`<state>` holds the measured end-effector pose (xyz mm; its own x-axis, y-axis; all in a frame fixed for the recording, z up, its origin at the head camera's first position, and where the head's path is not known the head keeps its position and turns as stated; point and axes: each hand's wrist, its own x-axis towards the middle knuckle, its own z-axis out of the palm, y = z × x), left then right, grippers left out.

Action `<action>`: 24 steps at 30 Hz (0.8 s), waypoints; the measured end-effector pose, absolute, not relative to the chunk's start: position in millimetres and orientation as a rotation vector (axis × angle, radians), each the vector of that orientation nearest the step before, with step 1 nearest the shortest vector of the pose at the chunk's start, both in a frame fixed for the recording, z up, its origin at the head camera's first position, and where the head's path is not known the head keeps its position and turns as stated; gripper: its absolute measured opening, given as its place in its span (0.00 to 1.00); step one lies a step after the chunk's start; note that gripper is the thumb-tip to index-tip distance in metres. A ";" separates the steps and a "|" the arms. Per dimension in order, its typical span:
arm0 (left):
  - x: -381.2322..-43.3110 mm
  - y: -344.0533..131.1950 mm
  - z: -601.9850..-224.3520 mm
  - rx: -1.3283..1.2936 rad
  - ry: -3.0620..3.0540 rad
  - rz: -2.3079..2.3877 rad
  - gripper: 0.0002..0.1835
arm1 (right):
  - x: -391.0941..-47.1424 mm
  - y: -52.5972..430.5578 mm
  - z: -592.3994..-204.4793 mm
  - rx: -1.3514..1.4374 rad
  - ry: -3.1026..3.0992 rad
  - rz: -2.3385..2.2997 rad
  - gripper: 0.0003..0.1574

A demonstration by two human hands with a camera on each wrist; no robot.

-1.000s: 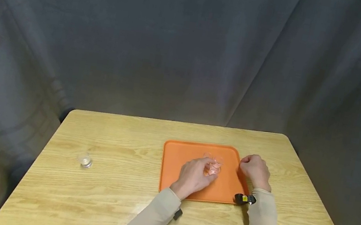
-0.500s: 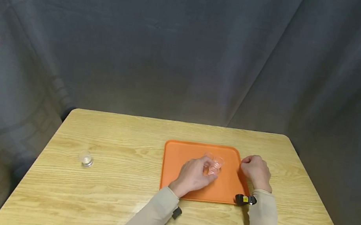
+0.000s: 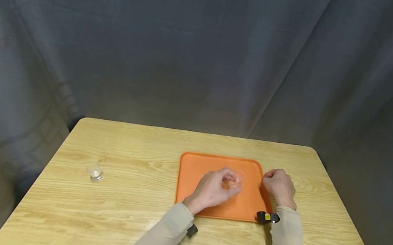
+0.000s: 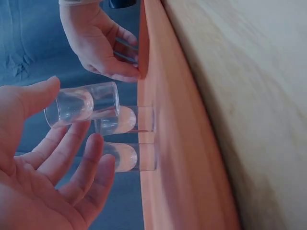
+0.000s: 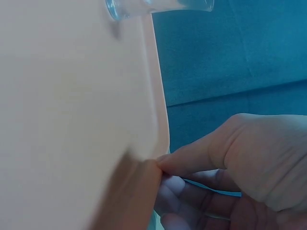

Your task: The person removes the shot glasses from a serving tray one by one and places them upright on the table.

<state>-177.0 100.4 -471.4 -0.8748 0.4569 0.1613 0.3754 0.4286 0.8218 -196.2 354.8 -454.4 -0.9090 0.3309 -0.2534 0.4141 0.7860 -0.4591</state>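
My left hand holds a small clear shot glass between thumb and fingers. In the left wrist view, this glass is slightly off the orange tray, its thick base towards the tray. Two more clear shot glasses, a nearer one and another partly behind the held glass, stand on the tray just beyond. At the tray's right side, my right hand pinches the rim between thumb and fingers. Part of a glass shows at the top of the right wrist view; which one, I cannot tell.
Another small clear glass stands on the left of the wooden table. Dark grey curtains hang behind the table and along both sides. A black wrist camera sits at the right cuff, over the tray's front right corner.
My left thumb has moved slightly right and up in the head view, and the held glass appears raised a little. The right hand stays at the tray rim.
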 end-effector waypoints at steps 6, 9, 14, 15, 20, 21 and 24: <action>-174.8 97.2 -463.4 0.731 2.570 1.452 0.17 | -197.2 354.1 -454.1 0.594 2.821 -0.784 0.16; -173.4 94.6 -458.8 0.728 2.564 1.451 0.18 | -196.9 354.5 -454.0 0.602 2.823 -0.768 0.16; -171.4 89.1 -454.2 0.719 2.554 1.469 0.20 | -196.1 354.8 -454.4 0.610 2.822 -0.772 0.16; -170.8 87.9 -453.6 0.714 2.551 1.476 0.20 | -196.0 354.8 -454.8 0.604 2.822 -0.775 0.16; -168.5 82.6 -450.2 0.715 2.559 1.476 0.21 | -195.2 355.2 -456.0 0.582 2.835 -0.771 0.16; -168.2 81.9 -449.4 0.718 2.565 1.473 0.21 | -195.1 355.2 -456.1 0.579 2.838 -0.770 0.16; -167.7 79.8 -448.2 0.728 2.587 1.462 0.22 | -194.8 355.7 -456.1 0.580 2.836 -0.774 0.16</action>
<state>-167.7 79.8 -448.2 -0.8836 0.4409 0.1575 0.3625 0.4313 0.8262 -194.8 355.7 -456.1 -0.9149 0.3273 -0.2363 0.4019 0.7928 -0.4581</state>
